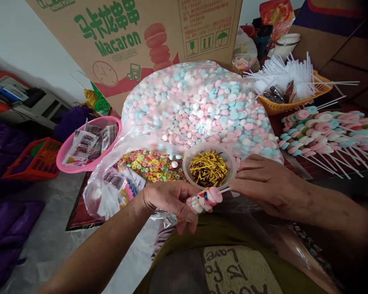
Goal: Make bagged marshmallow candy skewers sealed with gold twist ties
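My left hand [171, 200] is closed around a candy skewer [213, 196], pink and white candies inside a clear printed wrapper. Its white stick [224, 190] points right, and the fingertips of my right hand [263, 183] are pinched at the end of it. Just beyond the skewer stands a round plastic bowl [186, 165] holding gold twist ties [209, 167]. Behind the bowl spreads a large clear bag of pink, blue and white candies [199, 106]. Colourful ring candies [153, 165] lie left of the bowl, and printed wrappers [131, 181] are near my left wrist.
A pink basket [63, 163] of printed packets is at left. Finished-looking candy skewers [322, 130] are piled at right, below a yellow basket [319, 92] of white sticks. A large cardboard box [116, 41] stands at the back. An orange basket [43, 167] sits far left.
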Action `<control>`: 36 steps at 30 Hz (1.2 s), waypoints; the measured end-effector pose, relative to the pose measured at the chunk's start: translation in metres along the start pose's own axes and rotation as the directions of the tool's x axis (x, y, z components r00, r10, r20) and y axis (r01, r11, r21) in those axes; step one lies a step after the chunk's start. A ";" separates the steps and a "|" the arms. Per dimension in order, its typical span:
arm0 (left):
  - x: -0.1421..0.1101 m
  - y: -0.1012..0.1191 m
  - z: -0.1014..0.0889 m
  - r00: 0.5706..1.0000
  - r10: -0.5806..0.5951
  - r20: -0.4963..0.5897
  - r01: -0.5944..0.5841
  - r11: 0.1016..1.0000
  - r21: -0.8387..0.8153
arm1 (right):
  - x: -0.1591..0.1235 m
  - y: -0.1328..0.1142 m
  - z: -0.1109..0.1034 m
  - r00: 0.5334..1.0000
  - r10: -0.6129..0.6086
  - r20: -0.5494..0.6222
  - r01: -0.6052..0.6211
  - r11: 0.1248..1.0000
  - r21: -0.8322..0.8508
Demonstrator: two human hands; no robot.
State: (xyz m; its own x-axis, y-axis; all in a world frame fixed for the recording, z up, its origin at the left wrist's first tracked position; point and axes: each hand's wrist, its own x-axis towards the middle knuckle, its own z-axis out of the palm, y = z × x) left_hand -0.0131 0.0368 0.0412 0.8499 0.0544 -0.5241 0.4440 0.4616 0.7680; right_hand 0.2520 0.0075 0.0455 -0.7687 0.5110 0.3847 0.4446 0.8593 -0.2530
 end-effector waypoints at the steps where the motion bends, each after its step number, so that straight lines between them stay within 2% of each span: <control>1: 0.002 -0.001 0.001 0.998 -0.010 0.054 0.012 0.999 -0.048 | 0.000 -0.002 -0.004 0.999 -0.037 -0.001 0.037 0.998 -0.043; 3: 0.004 -0.001 0.002 0.996 -0.019 0.085 0.021 0.999 -0.027 | 0.000 -0.004 -0.009 0.996 -0.084 0.028 0.086 0.990 -0.115; 4: 0.003 0.001 0.003 0.998 -0.009 0.055 0.007 0.999 0.048 | -0.001 -0.005 -0.010 0.996 -0.077 0.055 0.084 0.986 -0.143; 6: 0.000 0.004 0.005 0.993 0.077 -0.093 -0.045 0.952 0.303 | -0.003 -0.005 -0.009 0.991 -0.036 0.126 0.059 0.982 -0.179; 7: -0.002 0.005 0.006 0.969 0.157 -0.189 -0.057 0.892 0.449 | -0.005 -0.004 -0.007 0.988 -0.007 0.156 0.037 0.981 -0.188; 9: -0.008 0.007 0.009 0.868 0.343 -0.358 -0.016 0.740 0.672 | -0.010 -0.002 -0.002 0.986 0.045 0.163 -0.014 0.983 -0.184; 11: -0.013 0.006 0.011 0.751 0.493 -0.439 0.048 0.622 0.781 | -0.013 0.001 0.001 0.984 0.105 0.141 -0.082 0.984 -0.157; 13: -0.016 0.004 0.013 0.679 0.600 -0.422 0.066 0.524 0.849 | -0.015 0.002 0.000 0.979 0.161 0.123 -0.146 0.982 -0.117; 14: -0.018 0.002 0.013 0.664 0.636 -0.394 0.063 0.477 0.877 | -0.015 0.002 -0.001 0.976 0.178 0.126 -0.168 0.982 -0.091; 17: -0.019 -0.001 0.011 0.668 0.679 -0.303 0.032 0.381 0.924 | -0.013 0.000 -0.009 0.970 0.194 0.146 -0.196 0.981 0.002; 18: -0.019 -0.002 0.011 0.649 0.704 -0.287 0.034 0.350 0.936 | -0.012 -0.001 -0.010 0.969 0.195 0.148 -0.202 0.979 0.032; 19: -0.018 -0.002 0.011 0.603 0.749 -0.275 0.052 0.307 0.950 | -0.011 -0.002 -0.011 0.969 0.201 0.144 -0.211 0.976 0.053; 22: -0.010 0.001 0.020 0.401 0.893 -0.204 0.185 0.139 0.973 | -0.008 -0.005 -0.010 0.965 0.237 0.116 -0.248 0.964 0.095; 23: -0.007 0.003 0.024 0.361 0.915 -0.180 0.228 0.100 0.968 | -0.007 -0.005 -0.008 0.964 0.243 0.107 -0.255 0.960 0.113; 24: -0.004 0.005 0.028 0.347 0.922 -0.171 0.254 0.083 0.964 | -0.007 -0.006 -0.007 0.964 0.245 0.101 -0.257 0.957 0.132; 26: 0.002 0.007 0.032 0.350 0.916 -0.195 0.245 0.111 0.963 | -0.007 -0.007 -0.005 0.966 0.240 0.096 -0.252 0.956 0.149; 29: 0.010 0.005 0.031 0.337 0.906 -0.256 0.116 0.230 0.966 | -0.007 -0.008 -0.003 0.971 0.216 0.103 -0.228 0.966 0.119; 32: 0.016 -0.001 0.028 0.263 0.916 -0.302 0.020 0.307 0.951 | -0.006 -0.009 -0.001 0.978 0.169 0.126 -0.177 0.983 0.054; 34: 0.021 -0.003 0.028 0.243 0.931 -0.272 0.053 0.267 0.962 | -0.005 -0.010 0.001 0.980 0.146 0.138 -0.147 0.989 -0.002; 36: 0.023 -0.005 0.029 0.261 0.949 -0.175 0.143 0.141 0.980 | -0.004 -0.010 0.004 0.979 0.147 0.138 -0.143 0.989 -0.037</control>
State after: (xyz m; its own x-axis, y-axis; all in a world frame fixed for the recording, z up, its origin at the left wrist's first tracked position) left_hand 0.0128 0.0106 0.0357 0.5936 0.6073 0.5279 0.4625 -0.7944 0.3938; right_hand 0.2492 -0.0032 0.0432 -0.7513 0.6233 0.2168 0.5665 0.7776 -0.2726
